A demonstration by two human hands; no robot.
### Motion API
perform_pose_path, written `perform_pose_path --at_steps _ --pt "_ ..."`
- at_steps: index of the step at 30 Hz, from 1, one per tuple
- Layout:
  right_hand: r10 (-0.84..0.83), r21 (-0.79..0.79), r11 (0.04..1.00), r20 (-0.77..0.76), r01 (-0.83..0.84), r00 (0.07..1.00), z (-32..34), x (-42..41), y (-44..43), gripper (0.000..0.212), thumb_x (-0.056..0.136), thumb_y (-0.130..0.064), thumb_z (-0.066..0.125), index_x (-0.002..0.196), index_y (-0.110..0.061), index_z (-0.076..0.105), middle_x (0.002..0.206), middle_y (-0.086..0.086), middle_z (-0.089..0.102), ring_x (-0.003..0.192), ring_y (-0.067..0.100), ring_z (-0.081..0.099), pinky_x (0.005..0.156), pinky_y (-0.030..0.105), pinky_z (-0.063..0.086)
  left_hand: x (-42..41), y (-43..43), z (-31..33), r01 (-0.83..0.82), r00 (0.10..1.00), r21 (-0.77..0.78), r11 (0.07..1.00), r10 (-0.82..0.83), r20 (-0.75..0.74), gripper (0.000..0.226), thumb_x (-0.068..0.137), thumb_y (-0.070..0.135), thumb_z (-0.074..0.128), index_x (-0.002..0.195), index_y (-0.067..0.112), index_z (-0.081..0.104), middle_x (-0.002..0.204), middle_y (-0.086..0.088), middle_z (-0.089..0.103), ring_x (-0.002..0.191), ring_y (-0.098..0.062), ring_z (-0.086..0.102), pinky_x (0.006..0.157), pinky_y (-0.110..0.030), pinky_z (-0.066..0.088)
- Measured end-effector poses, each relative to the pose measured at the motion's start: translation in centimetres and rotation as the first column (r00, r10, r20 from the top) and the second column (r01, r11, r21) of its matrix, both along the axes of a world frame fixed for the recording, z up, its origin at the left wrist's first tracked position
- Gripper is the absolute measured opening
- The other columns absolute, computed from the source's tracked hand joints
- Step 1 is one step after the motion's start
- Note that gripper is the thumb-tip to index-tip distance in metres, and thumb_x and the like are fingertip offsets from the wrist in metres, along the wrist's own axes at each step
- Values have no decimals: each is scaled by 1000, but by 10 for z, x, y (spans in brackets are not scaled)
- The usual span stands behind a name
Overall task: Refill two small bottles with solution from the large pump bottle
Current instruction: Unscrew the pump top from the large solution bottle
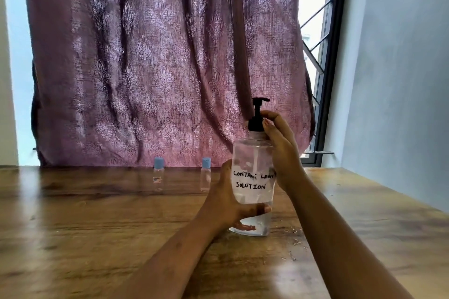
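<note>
Your left hand (224, 204) grips the large pump bottle (252, 177) above the counter (97, 226); your right hand (279, 145) clasps its black collar. Both small bottles (158, 175) (205, 175) stand capped beyond: refilling appears unstarted.

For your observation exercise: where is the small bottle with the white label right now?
In the head view, the labelled small bottle stands at the table's far edge, before the curtain, left of the other small bottle and the held pump bottle.
</note>
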State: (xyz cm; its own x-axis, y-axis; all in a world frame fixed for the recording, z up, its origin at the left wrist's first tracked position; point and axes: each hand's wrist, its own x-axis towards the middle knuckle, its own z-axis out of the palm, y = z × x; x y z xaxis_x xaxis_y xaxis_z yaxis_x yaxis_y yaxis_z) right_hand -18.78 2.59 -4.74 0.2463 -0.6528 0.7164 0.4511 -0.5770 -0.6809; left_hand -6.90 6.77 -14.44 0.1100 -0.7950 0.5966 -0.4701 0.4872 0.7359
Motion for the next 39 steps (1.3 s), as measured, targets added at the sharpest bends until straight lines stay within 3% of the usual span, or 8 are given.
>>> perform_pose_path --at_steps 6,11,16,20,27,31,35,39 --pt "-224 -154 965 -77 211 971 -1 3 1 28 82 -20 67 104 -29 53 89 -6 59 77 35 60 73 54 53 -1 0 0 17 1000 2 1000 -17 -9 92 48 45 91 122 40 35 112 14 64 102 2 62 83 -22 54" --pt "-52 -47 998 0 52 999 1 2 1 20 96 -6 45 111 -17 51 99 8 62 80 16 59 71 32 52 -1 2 2 1 1000 -18 1000 -1 14 89 48 47 90 119 44 35 111 17 63 100 8 60 76 -8 49" --pt "-114 -88 990 -34 111 993 1 1 2 21 91 -23 53 111 -18 54 101 5 62 90 29 59 86 50 48 0 2 2 -11 999 -20 1000 12 45 91 47 55 87 119 47 34 113 18 62 102 6 60 82 -16 52" --pt "-274 -159 953 -95 257 957 0 2 3 26 81 -25 67 104 -24 55 89 -9 65 78 30 64 74 54 54 -1 3 5 -54 993 -71 996 62 103 85 44 63 84 112 57 33 111 21 62 101 9 59 80 -11 50" --pt "-151 -50 988 -44 149 987 3 1 1 20 96 -11 45 103 -20 61 94 1 63 89 20 57 88 49 45 -1 2 5 -112 983 -107 988 127 137 90 42 69 81 118 44 39 109 24 59 99 9 58 77 -15 51" --pt "-163 -96 983 -89 155 983 0 2 0 28 85 -31 59 110 -17 59 97 1 65 89 21 59 89 52 48 -1 1 5 -146 975 -101 984 160 154 94 41 73 79 120 44 38 110 24 58 100 9 57 77 -17 50" --pt "-382 -194 915 -137 353 914 -1 3 -4 37 82 -28 69 116 -20 59 102 -12 64 91 10 62 80 36 56 -3 1 5 -167 969 -89 982 180 168 97 43 73 77 124 47 29 116 23 57 104 1 57 78 -19 50" --pt "-375 -165 922 -146 351 916 4 0 -3 26 88 -16 63 113 -24 60 92 -19 65 79 -10 60 73 16 52 -6 0 8 -220 947 -94 971 235 217 102 50 65 79 132 36 25 122 15 52 106 -8 55 79 -23 49"
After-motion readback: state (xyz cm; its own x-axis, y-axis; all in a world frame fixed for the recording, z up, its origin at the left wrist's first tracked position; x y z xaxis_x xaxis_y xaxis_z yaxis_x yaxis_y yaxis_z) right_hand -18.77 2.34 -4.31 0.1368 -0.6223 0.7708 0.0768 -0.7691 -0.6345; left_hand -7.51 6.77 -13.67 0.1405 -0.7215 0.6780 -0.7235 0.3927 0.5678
